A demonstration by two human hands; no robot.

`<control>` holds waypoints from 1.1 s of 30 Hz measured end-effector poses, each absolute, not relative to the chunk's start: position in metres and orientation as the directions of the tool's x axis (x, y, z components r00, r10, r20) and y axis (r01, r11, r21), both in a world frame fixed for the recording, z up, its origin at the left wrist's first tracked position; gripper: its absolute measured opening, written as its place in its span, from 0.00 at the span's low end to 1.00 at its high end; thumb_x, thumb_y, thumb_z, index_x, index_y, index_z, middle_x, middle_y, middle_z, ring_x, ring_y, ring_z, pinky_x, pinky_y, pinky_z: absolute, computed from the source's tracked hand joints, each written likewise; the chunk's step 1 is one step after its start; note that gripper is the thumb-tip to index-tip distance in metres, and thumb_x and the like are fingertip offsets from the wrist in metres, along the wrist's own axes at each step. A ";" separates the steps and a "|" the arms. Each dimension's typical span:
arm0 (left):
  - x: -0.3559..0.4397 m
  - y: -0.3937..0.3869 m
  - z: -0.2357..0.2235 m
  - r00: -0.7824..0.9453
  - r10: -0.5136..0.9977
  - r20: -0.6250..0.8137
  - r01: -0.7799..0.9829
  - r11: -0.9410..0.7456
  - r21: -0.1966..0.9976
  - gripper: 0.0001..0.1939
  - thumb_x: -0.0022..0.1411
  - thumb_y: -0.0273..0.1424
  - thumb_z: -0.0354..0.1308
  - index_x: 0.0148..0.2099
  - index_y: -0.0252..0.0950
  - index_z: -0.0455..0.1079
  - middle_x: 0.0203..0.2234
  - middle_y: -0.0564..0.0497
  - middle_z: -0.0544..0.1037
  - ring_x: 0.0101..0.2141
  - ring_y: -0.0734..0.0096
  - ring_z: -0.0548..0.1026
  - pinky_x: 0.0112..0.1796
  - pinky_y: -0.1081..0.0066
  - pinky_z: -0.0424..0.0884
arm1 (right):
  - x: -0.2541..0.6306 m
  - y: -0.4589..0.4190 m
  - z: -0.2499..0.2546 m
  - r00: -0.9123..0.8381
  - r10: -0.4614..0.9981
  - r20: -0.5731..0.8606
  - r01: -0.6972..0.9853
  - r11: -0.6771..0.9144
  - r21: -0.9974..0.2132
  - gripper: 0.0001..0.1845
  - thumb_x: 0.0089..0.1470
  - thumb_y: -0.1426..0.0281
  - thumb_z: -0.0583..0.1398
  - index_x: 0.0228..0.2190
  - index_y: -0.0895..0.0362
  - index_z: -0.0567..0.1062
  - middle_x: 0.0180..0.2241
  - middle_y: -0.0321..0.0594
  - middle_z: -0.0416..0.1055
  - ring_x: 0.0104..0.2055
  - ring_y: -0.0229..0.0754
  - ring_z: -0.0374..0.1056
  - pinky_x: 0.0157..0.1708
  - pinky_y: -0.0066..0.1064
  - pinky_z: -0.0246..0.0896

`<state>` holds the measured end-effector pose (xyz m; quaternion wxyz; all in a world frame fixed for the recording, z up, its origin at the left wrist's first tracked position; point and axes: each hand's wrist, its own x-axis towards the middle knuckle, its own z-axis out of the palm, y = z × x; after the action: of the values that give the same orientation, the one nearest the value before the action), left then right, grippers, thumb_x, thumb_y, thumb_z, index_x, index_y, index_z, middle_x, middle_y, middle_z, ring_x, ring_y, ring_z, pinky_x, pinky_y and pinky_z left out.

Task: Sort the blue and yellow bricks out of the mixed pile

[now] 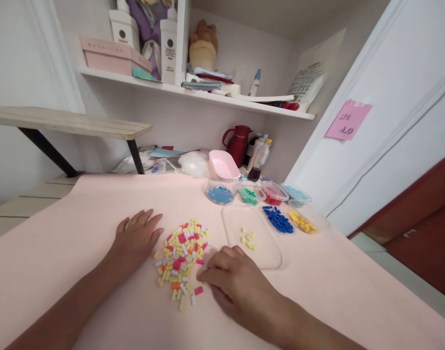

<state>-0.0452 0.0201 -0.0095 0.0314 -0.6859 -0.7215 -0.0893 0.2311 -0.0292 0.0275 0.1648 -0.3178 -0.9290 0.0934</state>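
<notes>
A loose pile of small toy building bricks [184,250], pale yellow, pink, white and orange, is spread on the pink-covered table. Left of it rests my left hand [137,238], palm down with fingers apart, holding nothing. My right hand [237,282] is at the pile's lower right edge, its fingers curled together with the tips pointing left. A bit of yellow shows just under those fingertips; whether it is gripped is hidden. Beyond my right hand lies a shallow clear tray [271,260] with several pale yellow bricks [248,239] in it.
Clear tubs of blue bricks [220,195], green bricks [248,196], dark blue bricks [278,219] and yellow bricks [301,221] stand at the back right. Behind them are a pink bowl [224,165], a red jug [237,146] and bottles [259,158]. A wooden ledge [69,120] juts out left.
</notes>
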 end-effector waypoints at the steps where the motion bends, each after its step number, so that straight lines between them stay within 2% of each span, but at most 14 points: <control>1: -0.045 0.020 -0.010 -0.057 0.984 0.170 0.995 0.042 0.086 0.26 0.68 0.39 0.39 0.63 0.42 0.64 0.65 0.46 0.62 0.64 0.57 0.57 0.61 0.50 0.50 | 0.231 -0.029 0.028 -0.745 0.621 0.246 0.563 0.782 -0.269 0.14 0.59 0.77 0.56 0.42 0.49 0.75 0.37 0.36 0.73 0.40 0.40 0.63 0.41 0.34 0.51; 7: -0.045 0.019 -0.008 -0.055 0.984 0.168 0.997 0.043 0.070 0.25 0.68 0.39 0.38 0.63 0.43 0.64 0.65 0.46 0.62 0.64 0.58 0.57 0.61 0.50 0.50 | 0.231 -0.030 0.028 -0.736 0.624 0.264 0.574 0.781 -0.245 0.10 0.59 0.75 0.57 0.38 0.49 0.74 0.35 0.35 0.73 0.40 0.41 0.63 0.41 0.34 0.51; 18: -0.043 0.019 -0.005 -0.065 0.986 0.152 0.997 0.060 0.040 0.26 0.69 0.39 0.38 0.64 0.43 0.62 0.65 0.47 0.61 0.65 0.58 0.57 0.61 0.51 0.51 | 0.239 -0.022 0.041 -0.656 0.659 0.367 0.536 0.750 -0.388 0.11 0.58 0.76 0.57 0.38 0.51 0.76 0.35 0.35 0.76 0.39 0.39 0.68 0.44 0.34 0.55; 21: -0.042 0.018 -0.002 -0.070 0.989 0.132 0.997 0.063 0.054 0.26 0.69 0.39 0.38 0.64 0.43 0.62 0.66 0.48 0.60 0.65 0.58 0.56 0.61 0.51 0.50 | 0.250 -0.013 0.049 -0.600 0.696 0.394 0.605 0.717 -0.346 0.11 0.58 0.76 0.57 0.37 0.52 0.77 0.32 0.36 0.76 0.36 0.39 0.68 0.42 0.34 0.56; 25: -0.041 0.018 -0.001 -0.074 0.991 0.110 0.997 0.069 0.047 0.25 0.69 0.38 0.39 0.64 0.43 0.62 0.66 0.48 0.60 0.65 0.59 0.55 0.62 0.52 0.49 | 0.273 0.001 0.057 -0.494 0.758 0.427 0.763 0.613 -0.206 0.10 0.59 0.74 0.56 0.36 0.53 0.78 0.30 0.39 0.75 0.35 0.43 0.68 0.38 0.36 0.56; 29: -0.041 0.018 -0.002 -0.070 0.991 0.111 0.996 0.064 0.056 0.25 0.69 0.38 0.38 0.64 0.43 0.62 0.66 0.48 0.59 0.66 0.59 0.55 0.62 0.52 0.49 | 0.288 0.009 0.057 -0.436 0.772 0.462 0.862 0.506 -0.033 0.11 0.59 0.73 0.56 0.36 0.53 0.79 0.35 0.43 0.74 0.38 0.47 0.68 0.38 0.39 0.58; 31: -0.040 0.018 -0.003 -0.070 0.991 0.114 0.995 0.062 0.077 0.25 0.69 0.38 0.38 0.64 0.43 0.62 0.66 0.47 0.60 0.65 0.58 0.55 0.62 0.51 0.48 | 0.286 0.006 0.055 -0.454 0.740 0.496 0.848 0.530 -0.014 0.13 0.59 0.74 0.55 0.41 0.52 0.78 0.40 0.46 0.73 0.42 0.49 0.68 0.41 0.42 0.59; 33: -0.039 0.017 -0.003 -0.073 0.990 0.120 0.993 0.061 0.098 0.25 0.69 0.38 0.39 0.64 0.42 0.63 0.66 0.47 0.60 0.65 0.58 0.55 0.62 0.50 0.48 | 0.276 -0.001 0.053 -0.518 0.694 0.500 0.774 0.630 -0.072 0.16 0.60 0.75 0.54 0.45 0.51 0.76 0.44 0.47 0.71 0.45 0.49 0.67 0.43 0.43 0.60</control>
<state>-0.0388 0.0173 -0.0027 0.0104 -0.6808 -0.7283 -0.0768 0.2760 -0.0014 0.0533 0.2494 -0.4229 -0.8675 -0.0800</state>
